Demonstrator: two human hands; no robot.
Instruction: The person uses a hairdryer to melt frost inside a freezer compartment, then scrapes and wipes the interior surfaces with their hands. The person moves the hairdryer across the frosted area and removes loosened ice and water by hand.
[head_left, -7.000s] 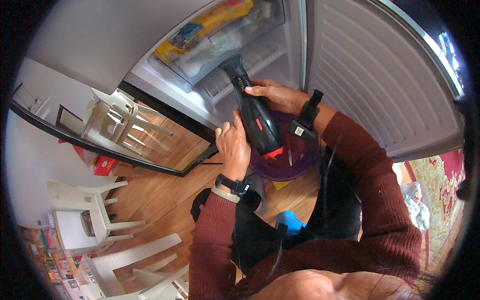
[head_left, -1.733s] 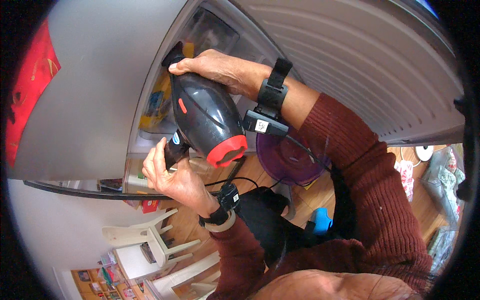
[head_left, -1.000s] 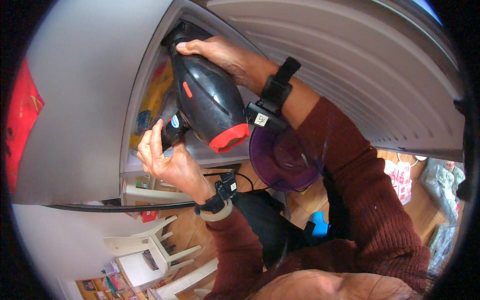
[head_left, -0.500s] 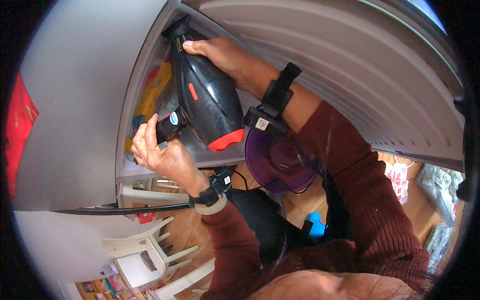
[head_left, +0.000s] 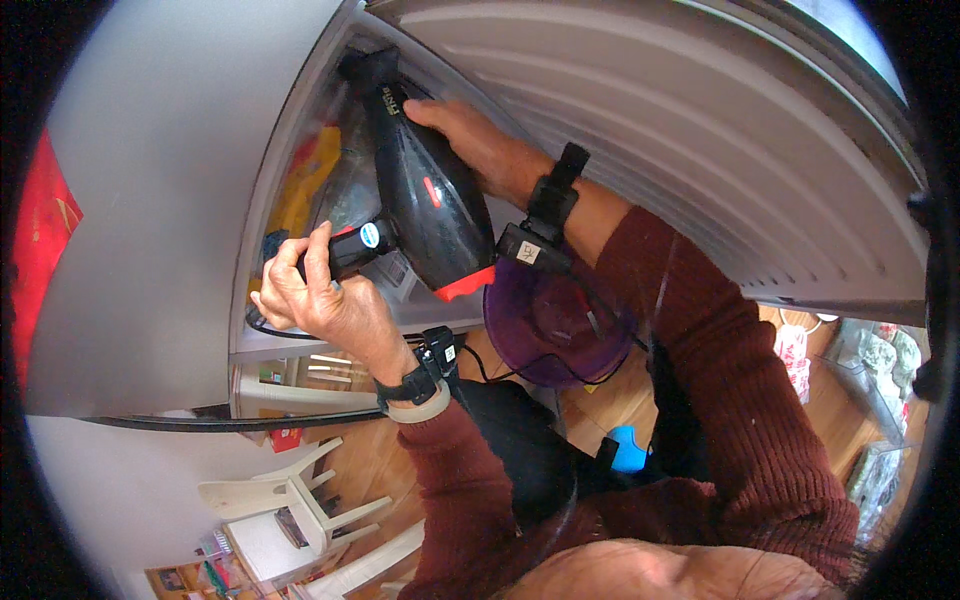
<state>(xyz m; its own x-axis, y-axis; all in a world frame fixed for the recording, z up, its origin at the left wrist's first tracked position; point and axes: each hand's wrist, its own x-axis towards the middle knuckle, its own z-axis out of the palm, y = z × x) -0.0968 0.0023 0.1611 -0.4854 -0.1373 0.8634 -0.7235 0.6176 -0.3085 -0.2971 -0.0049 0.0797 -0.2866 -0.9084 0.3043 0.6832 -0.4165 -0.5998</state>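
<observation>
The person's two hands are holding a black hair dryer [head_left: 430, 205] in the opening of a freezer compartment [head_left: 275, 344], its flared nozzle [head_left: 368, 68] pointing toward the far end and its red rear rim [head_left: 468, 283] facing near. The left hand [head_left: 325, 295] is closing its fingers around the handle [head_left: 350, 252], which is sticking out leftward from the body. The right hand [head_left: 475, 145] is clamping the barrel from the right, its thumb lying on top just behind the nozzle; its other fingers are hiding underneath. A yellow package [head_left: 315, 175] is lying inside the compartment, left of the dryer. The ribbed freezer door [head_left: 700, 140] is standing open to the right. A black cord [head_left: 482, 368] is running near the left wrist and curving toward a purple basin [head_left: 508, 350], which is sitting on the wooden floor [head_left: 370, 462] nearer than the compartment. A blue object [head_left: 628, 450], perhaps plastic, is showing near the person's legs. A white chair [head_left: 245, 495] is standing at near left, and a clear container [head_left: 850, 385] is resting at right.
</observation>
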